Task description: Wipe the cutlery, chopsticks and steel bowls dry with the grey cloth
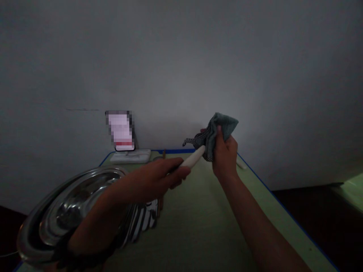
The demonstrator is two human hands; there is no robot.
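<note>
My left hand point(167, 172) is closed around a pale, smooth, stick-like utensil point(194, 158), gripping its near end. Its far end meets a folded cloth, so I cannot tell its exact kind. The cloth point(225, 124) is grey-green, with a black-and-white checked side and a corner hanging to the left. My right hand point(225, 155) is closed on this cloth, thumb on top, above the far part of the table. Under my left forearm lie several dark and shiny pieces of cutlery point(146, 219), partly hidden.
Nested steel bowls point(34, 226) stand at the left of the pale green table point(204, 230), which has a blue edge. A lit phone point(121, 130) leans upright on a white stand point(130, 156) near the wall. Another white piece point(241, 163) lies by the right edge.
</note>
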